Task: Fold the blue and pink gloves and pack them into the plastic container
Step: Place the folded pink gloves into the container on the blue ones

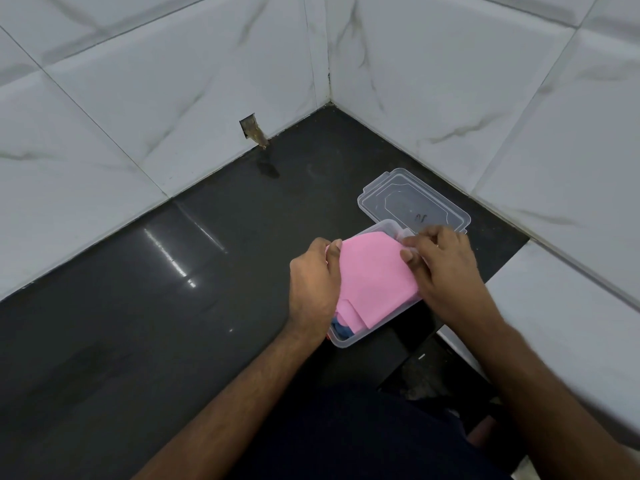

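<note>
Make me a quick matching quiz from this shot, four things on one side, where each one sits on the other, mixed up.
Things:
1. pink glove
2. blue glove
3. lid
4. left hand

Places:
A. flat on the dark counter, behind the container
B. on top, inside the container
C. gripping the container's left side
D. underneath, only a corner showing at the near end

Pairs: 1-B, 2-D, 3-A, 4-C

Left hand (313, 285) and right hand (446, 268), fingers curled.
</note>
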Tool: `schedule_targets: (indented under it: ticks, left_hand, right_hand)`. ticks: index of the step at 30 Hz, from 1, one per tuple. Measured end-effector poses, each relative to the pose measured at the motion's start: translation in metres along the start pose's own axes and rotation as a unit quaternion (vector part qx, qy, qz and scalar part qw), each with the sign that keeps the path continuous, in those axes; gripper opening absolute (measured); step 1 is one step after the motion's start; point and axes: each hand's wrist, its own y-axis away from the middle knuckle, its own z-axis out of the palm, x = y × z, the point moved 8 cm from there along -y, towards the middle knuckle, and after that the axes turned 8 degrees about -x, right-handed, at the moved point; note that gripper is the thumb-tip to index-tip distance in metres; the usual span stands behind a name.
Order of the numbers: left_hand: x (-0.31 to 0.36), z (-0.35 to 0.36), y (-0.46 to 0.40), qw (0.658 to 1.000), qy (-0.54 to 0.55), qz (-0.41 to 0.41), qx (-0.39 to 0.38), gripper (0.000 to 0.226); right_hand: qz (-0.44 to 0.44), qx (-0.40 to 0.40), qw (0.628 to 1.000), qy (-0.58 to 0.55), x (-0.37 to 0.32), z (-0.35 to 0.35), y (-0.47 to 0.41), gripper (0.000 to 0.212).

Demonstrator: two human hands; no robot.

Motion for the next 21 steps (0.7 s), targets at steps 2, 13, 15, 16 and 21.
schedule_targets:
  ticks: [2, 13, 15, 16, 21]
  left_hand:
    - [-0.001, 0.0, -0.001, 1.0, -0.002, 0.003, -0.001, 0.037]
    - [0.005, 0.0, 0.01, 0.999, -0.004, 0.043, 0.007, 0.015]
    - [0.005, -0.002, 0.011, 0.999, 0.008, 0.051, 0.013, 0.015]
    - [0.005, -0.002, 0.011, 0.998, 0.013, 0.055, 0.016, 0.015]
    - [0.001, -0.005, 0.009, 0.998, 0.032, 0.056, 0.021, 0.013]
  right_hand:
    - [-0.002, 0.007, 0.999, 0.032, 0.003, -0.006, 0.005, 0.043]
    - [0.025, -0.062, 0.997, -0.028, 0.005, 0.004, 0.0, 0.034]
    - [0.032, -0.05, 0.997, -0.047, 0.006, 0.004, -0.002, 0.029]
    - [0.028, -0.04, 0.998, -0.051, 0.005, 0.003, -0.002, 0.024]
    - [0.01, 0.007, 0.997, -0.071, 0.005, 0.003, 0.001, 0.02]
